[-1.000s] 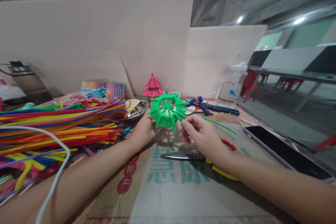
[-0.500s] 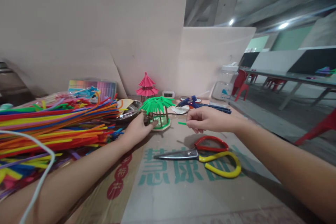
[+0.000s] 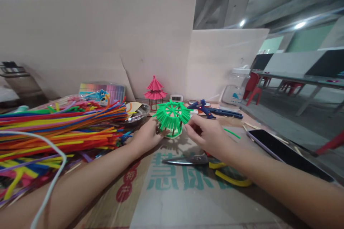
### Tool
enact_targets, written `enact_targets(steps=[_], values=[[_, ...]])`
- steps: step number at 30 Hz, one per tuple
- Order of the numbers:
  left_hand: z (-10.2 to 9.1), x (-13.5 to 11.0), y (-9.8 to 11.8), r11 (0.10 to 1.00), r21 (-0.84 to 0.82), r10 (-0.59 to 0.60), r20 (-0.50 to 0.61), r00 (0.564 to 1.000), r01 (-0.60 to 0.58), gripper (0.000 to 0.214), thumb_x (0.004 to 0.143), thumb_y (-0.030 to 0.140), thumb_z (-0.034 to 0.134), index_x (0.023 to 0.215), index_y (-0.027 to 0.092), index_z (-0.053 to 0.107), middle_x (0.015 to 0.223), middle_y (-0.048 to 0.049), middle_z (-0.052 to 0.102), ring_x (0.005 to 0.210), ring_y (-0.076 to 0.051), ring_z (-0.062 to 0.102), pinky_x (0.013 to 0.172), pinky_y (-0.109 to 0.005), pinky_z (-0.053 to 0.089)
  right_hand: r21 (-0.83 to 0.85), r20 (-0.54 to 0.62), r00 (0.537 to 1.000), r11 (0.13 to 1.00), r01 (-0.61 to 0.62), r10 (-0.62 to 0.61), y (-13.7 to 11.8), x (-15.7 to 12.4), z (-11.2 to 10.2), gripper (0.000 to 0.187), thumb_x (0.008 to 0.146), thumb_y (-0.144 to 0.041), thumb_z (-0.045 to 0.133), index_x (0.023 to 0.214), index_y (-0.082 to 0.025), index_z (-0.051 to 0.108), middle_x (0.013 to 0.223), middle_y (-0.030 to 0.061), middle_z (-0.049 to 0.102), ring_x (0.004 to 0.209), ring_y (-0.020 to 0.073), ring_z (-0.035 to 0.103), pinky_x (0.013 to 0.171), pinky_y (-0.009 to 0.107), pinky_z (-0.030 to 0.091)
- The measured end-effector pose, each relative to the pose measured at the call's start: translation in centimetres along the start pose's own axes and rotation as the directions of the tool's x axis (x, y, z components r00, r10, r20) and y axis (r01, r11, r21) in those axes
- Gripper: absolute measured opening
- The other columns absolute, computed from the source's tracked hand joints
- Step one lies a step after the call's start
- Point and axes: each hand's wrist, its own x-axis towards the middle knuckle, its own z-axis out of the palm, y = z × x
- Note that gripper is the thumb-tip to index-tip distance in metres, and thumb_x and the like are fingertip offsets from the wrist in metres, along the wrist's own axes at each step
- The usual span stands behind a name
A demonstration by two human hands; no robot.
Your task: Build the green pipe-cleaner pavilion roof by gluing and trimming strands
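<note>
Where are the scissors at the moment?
In the head view, the scissors lie right of centre, just below and partly hidden by the right hand, nearer the viewer than the green-roofed model.

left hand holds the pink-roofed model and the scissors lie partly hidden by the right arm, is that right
No: in the head view, the left hand holds the green-roofed model. The scissors do lie partly hidden by the right arm.

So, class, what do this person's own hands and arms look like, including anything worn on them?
The left hand and right hand are bare: no gloves, rings or wristwatch show. No sleeves are visible. A plain, pale cable passes in front of the left forearm.
</note>
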Motion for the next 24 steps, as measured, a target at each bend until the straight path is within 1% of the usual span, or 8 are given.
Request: enact_targets(steps=[3, 6, 11, 15, 21, 24], values=[[-0.2, 0.0, 0.3, 0.997, 0.072, 0.018, 0.065, 0.998, -0.023, 0.044, 0.086, 0.043, 0.062, 0.122, 0.019, 0.06, 0.122, -0.0126, 0.064, 0.111, -0.03, 0.062, 0.099, -0.042, 0.048, -0.044, 0.012, 1.0, 0.999, -0.016, 0.017, -0.2, -0.1, 0.1, 0.024, 0.092, -0.028, 0.048, 0.069, -0.021, 0.048, 0.058, -0.0033, 0.051, 0.051, 0.0105, 0.043, 0.053, 0.024, 0.028], [-0.2, -0.1, 0.4, 0.995, 0.093, 0.038, 0.062, 0.997, -0.044, 0.044, 0.086, 0.043, 0.062, 0.123, 0.019, 0.06, 0.121, -0.0125, 0.064, 0.11, -0.03, 0.062, 0.097, -0.042, 0.048, -0.059, 0.021, 0.999, 0.998, -0.023, 0.025, -0.3, 0.0, 0.1, 0.023, 0.092, -0.028, 0.048, 0.07, -0.021, 0.049, 0.059, -0.0031, 0.052, 0.052, 0.0108, 0.045, 0.053, 0.024, 0.029], [-0.3, -0.1, 0.8, 0.991, 0.131, 0.028, 0.062, 0.998, -0.036, 0.037, 0.085, 0.042, 0.062, 0.115, 0.02, 0.062, 0.118, -0.0124, 0.064, 0.108, -0.032, 0.062, 0.093, -0.042, 0.05, -0.055, 0.027, 0.997, 0.996, -0.07, 0.072, -0.5, 0.1, 0.1, 0.023, 0.092, -0.028, 0.049, 0.07, -0.021, 0.049, 0.06, -0.0027, 0.054, 0.053, 0.011, 0.046, 0.054, 0.024, 0.029], [-0.3, -0.2, 0.9, 0.99, 0.129, 0.046, 0.085, 0.995, -0.057, 0.033, 0.085, 0.04, 0.062, 0.113, 0.021, 0.062, 0.113, -0.0118, 0.065, 0.104, -0.031, 0.063, 0.09, -0.042, 0.051, -0.088, 0.054, 0.994, 0.992, -0.091, 0.096, -0.9, 0.0, 0.1, 0.023, 0.091, -0.027, 0.05, 0.069, -0.021, 0.049, 0.058, -0.0037, 0.052, 0.05, 0.0104, 0.044, 0.052, 0.024, 0.027], [-0.2, -0.2, 0.6, 0.989, 0.12, 0.079, 0.082, 0.993, -0.089, 0.038, 0.087, 0.04, 0.061, 0.119, 0.02, 0.061, 0.118, -0.0123, 0.064, 0.107, -0.031, 0.063, 0.091, -0.044, 0.051, -0.166, 0.091, 0.986, 0.978, -0.127, 0.143, -1.6, 0.1, -0.3, 0.024, 0.091, -0.025, 0.053, 0.068, -0.02, 0.051, 0.057, -0.0044, 0.051, 0.05, 0.0101, 0.042, 0.052, 0.025, 0.025], [-0.3, -0.1, 0.7, 0.991, 0.103, 0.078, 0.091, 0.993, -0.087, 0.04, 0.087, 0.041, 0.06, 0.121, 0.019, 0.059, 0.123, -0.0136, 0.063, 0.113, -0.032, 0.061, 0.096, -0.045, 0.05, -0.168, 0.118, 0.985, 0.981, -0.102, 0.123, -1.5, 0.2, -0.3, 0.022, 0.094, -0.027, 0.052, 0.074, -0.019, 0.057, 0.062, -0.0027, 0.056, 0.054, 0.0113, 0.047, 0.054, 0.025, 0.027]])
